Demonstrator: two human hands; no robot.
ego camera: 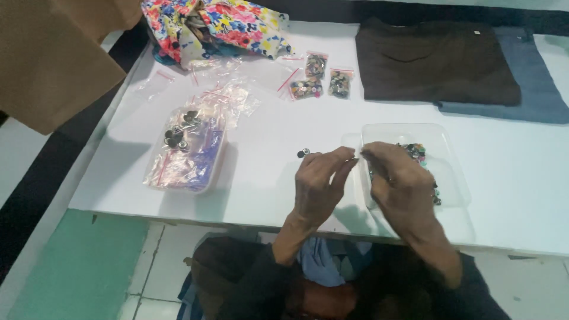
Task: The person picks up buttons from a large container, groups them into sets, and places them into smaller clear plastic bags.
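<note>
Both hands meet over the white table [267, 118], fingertips drawn together just left of a clear plastic tray [456, 178]. The left hand [317, 186] and the right hand [400, 189] each have thumb and forefinger closed in a pinch at the same spot; whatever sits between them is too small to make out. The right hand hangs over the tray, which holds a scatter of small buttons [416, 152] in mixed colours. Two loose dark buttons [303, 153] lie on the table just beyond the left hand's fingertips.

Further left stands a clear tub [189, 157] stuffed with plastic bags, a few dark buttons on top — beyond it, a loose heap of empty zip bags [228, 95] with red seal strips. Past these, near the table's far side, three small zip bags of buttons [320, 80] lie close together. A bundle of bright floral cloth [219, 26] lies at the far left corner. To the right, a folded dark brown garment [435, 62] rests on a folded grey-blue one [533, 83].

The table is plain white and matt, its near edge over a white tiled floor with a green-painted patch [83, 266] at the left. A tan cardboard sheet [53, 59] fills the upper left — a black strip runs beside the table there.
</note>
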